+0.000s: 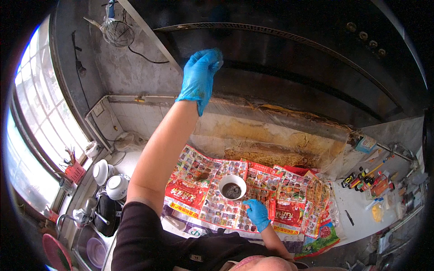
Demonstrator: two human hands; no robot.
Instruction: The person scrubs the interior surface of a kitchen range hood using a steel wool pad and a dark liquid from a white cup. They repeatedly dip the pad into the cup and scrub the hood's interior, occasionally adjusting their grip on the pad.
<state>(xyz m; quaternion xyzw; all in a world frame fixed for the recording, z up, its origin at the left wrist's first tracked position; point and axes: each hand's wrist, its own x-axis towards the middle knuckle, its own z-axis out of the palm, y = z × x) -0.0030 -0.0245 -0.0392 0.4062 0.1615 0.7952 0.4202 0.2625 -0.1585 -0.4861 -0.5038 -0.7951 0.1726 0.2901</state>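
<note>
My left hand [200,76], in a blue disposable glove, is raised against the dark, greasy range hood [271,50]. Its fingers are curled around a small greyish pad [219,61]; motion blur hides the pad's exact kind. Below, my right hand [258,215], gloved the same way, hangs just beside a white bowl [223,181] with its fingers bent. Whether anything is under those fingers is hidden. Dark liquid [232,190] with a lump or froth in it lies in the bowl. Printed advertising sheets [223,213] cover the counter beneath the bowl.
Bowls [117,187] and a black pan [105,216] stand by the sink [81,244] on the left, under a barred window [51,105]. Several bottles [361,179] are at the right end of the counter. A wire strainer [118,34] hangs on the wall.
</note>
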